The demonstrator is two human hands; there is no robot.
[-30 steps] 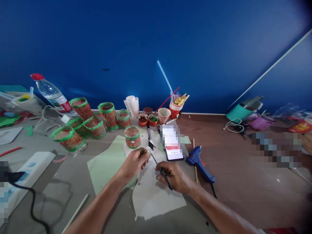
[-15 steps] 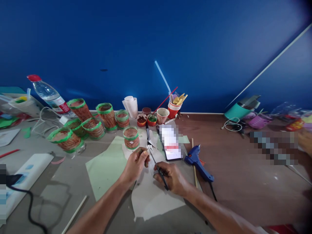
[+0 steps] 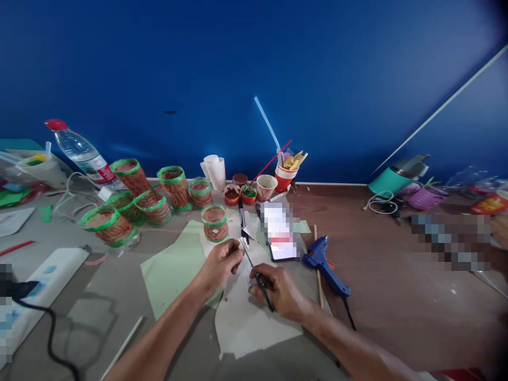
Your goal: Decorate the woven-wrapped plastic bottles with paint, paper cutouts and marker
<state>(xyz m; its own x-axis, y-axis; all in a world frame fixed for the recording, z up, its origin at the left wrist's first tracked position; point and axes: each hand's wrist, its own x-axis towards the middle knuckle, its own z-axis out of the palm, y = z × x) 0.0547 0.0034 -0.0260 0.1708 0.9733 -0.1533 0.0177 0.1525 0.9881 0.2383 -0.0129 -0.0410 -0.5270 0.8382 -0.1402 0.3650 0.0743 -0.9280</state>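
My right hand is closed around the black handles of a pair of scissors, whose narrow blades point up and left. Close by the blade tips, my left hand is closed in a pinch; what its fingers hold is too small to make out. A white scrap shows at the tips. Beneath both hands lies a white paper sheet with a ragged edge, over a pale green sheet. A black marker-like tool lies just beyond. Behind my left hand stands a clear jar with brown and green paint.
A phone and a blue glue gun lie at right. Several painted jars and a water bottle stand at left. Paint cups line the back by the blue wall. Another person's hand shows far right.
My left fingers have shifted slightly about the scissor tips. The scissors stay in my right hand, almost unmoved. The view has shifted a little.
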